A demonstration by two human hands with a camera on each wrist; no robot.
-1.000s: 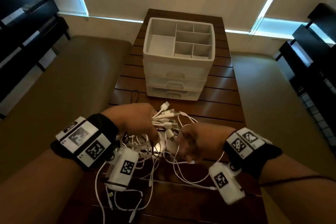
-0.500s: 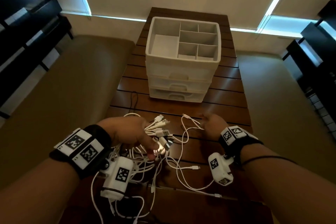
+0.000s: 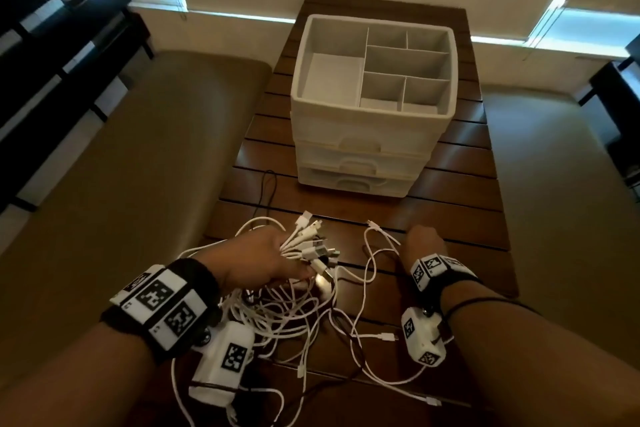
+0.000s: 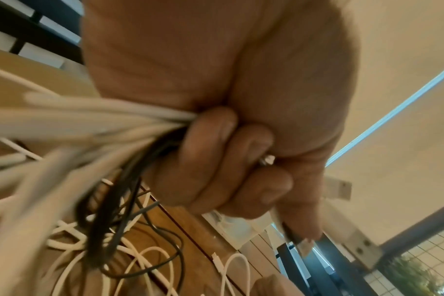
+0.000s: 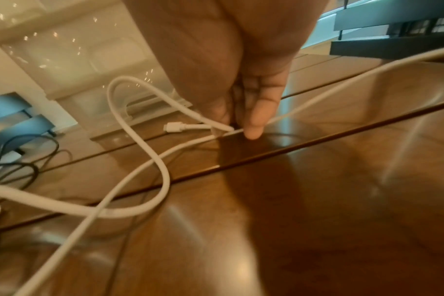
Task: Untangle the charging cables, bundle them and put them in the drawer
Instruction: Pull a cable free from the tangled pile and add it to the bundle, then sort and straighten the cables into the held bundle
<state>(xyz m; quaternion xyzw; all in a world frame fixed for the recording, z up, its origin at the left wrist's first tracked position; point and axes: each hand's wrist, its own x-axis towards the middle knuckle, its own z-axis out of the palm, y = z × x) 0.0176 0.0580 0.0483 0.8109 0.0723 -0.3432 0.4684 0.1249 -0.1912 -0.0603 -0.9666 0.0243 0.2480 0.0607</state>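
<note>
Early stage, by the look of it: charging cables [image 3: 277, 308] in a loose white tangle, with at least one dark strand, at the near end of the slatted wooden table [image 3: 467, 218], nearer its left edge; nothing bundled yet

Drawer unit [image 3: 367, 149] toward the far end of the table, all three drawer fronts closed; divided tray on top bare of cables

Plug ends [image 3: 311, 243] gathered and fanned out of the left hand [image 3: 256, 260], pointing toward the drawer unit; judged a sorting of ends before coiling

Still to do: freeing every strand, coiling, opening a drawer, stowing

Left hand: fisted round a thick sheaf of cords, fingers [image 4: 216, 160] curled tight in the wrist view, strands trailing down into the heap; palm turned inward, wrist raised off the table

Right hand [image 3: 420, 241]: well right of the tangle, near the table's middle, back of hand up, fingers angled down to the wood; thumb and fingertips [image 5: 254, 128] pinching one white cable [image 5: 150, 160] at the table surface, narrow closure, its free plug [image 5: 174, 127] lying just beside

Single cable looping from that pinch back toward the heap, not yet clear of it
</note>
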